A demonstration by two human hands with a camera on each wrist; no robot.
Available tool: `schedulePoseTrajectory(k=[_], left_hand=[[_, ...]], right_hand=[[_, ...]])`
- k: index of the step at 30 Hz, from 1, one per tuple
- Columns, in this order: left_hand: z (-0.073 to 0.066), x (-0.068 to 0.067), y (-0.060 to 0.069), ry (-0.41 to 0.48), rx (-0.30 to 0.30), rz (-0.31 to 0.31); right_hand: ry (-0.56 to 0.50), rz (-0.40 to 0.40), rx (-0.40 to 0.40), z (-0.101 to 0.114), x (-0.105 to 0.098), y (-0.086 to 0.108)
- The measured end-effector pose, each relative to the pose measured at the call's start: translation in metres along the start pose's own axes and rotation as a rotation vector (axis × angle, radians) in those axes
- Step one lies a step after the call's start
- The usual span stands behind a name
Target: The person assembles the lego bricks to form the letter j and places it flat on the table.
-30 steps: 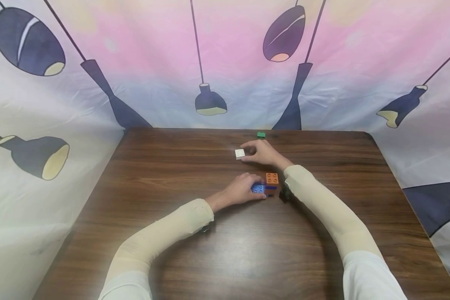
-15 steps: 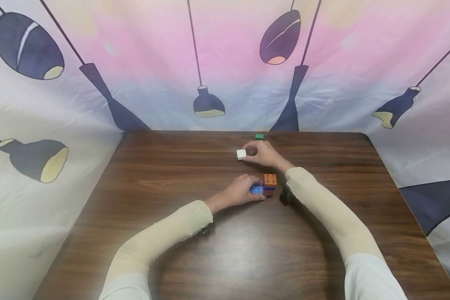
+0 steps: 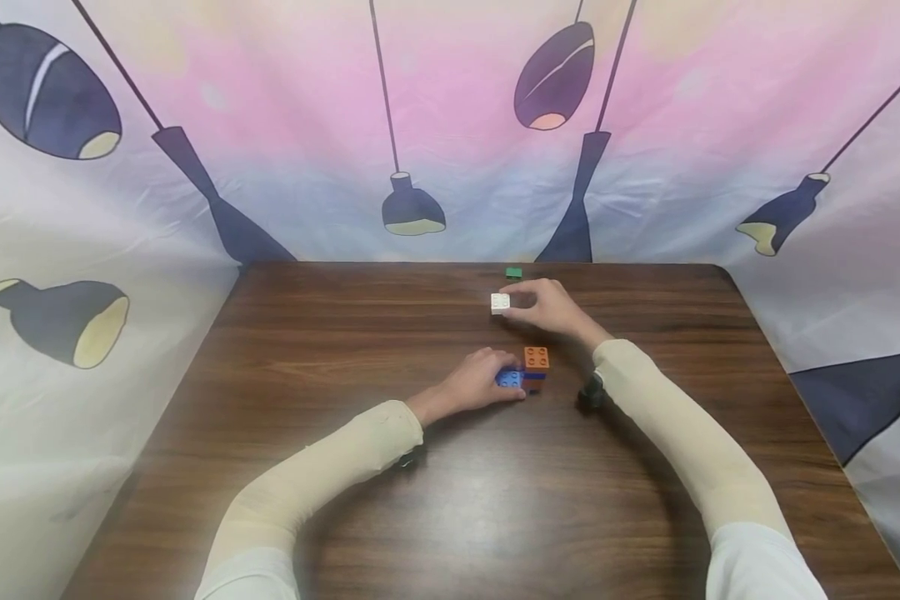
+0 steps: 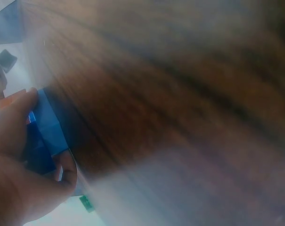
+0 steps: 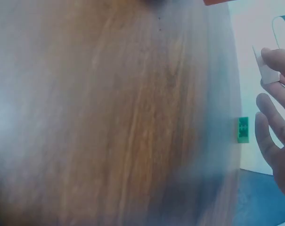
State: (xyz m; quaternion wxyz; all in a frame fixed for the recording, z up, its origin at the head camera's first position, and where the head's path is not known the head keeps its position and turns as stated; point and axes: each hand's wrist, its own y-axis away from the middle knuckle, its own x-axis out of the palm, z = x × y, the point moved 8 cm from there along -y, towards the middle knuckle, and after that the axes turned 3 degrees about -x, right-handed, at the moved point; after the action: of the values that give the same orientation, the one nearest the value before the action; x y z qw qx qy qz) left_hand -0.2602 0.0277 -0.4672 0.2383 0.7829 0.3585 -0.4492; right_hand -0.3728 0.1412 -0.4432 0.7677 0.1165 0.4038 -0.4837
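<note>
In the head view my left hand [image 3: 474, 381] grips a light blue toy brick [image 3: 509, 379] of a small stack, its fingers behind and thumb in front. An orange brick [image 3: 536, 357] tops the right side of that stack, with a dark blue brick [image 3: 534, 377] beneath it. Farther back, my right hand [image 3: 558, 307] pinches a white brick [image 3: 500, 303] between thumb and fingertips. The right wrist view shows the white brick [image 5: 268, 68] held above the table. In the left wrist view, blue bricks [image 4: 50, 123] sit between my thumb and fingers.
A green brick [image 3: 513, 272] lies by the far edge of the brown wooden table [image 3: 450, 517]. Behind the table hangs a cloth [image 3: 307, 167] printed with lamps. Dark wrist cameras are strapped under both sleeves.
My right hand has taken the white brick between its fingers and moved it to the right. The left hand stays on the blue brick. The head view has shifted slightly.
</note>
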Motion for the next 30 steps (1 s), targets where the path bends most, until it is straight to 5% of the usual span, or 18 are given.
schedulePoseTrajectory(k=[30], left_hand=[[0.001, 0.001, -0.001, -0.012, 0.005, -0.007]], right_hand=[[-0.06, -0.171, -0.056, 0.037, -0.046, 0.057]])
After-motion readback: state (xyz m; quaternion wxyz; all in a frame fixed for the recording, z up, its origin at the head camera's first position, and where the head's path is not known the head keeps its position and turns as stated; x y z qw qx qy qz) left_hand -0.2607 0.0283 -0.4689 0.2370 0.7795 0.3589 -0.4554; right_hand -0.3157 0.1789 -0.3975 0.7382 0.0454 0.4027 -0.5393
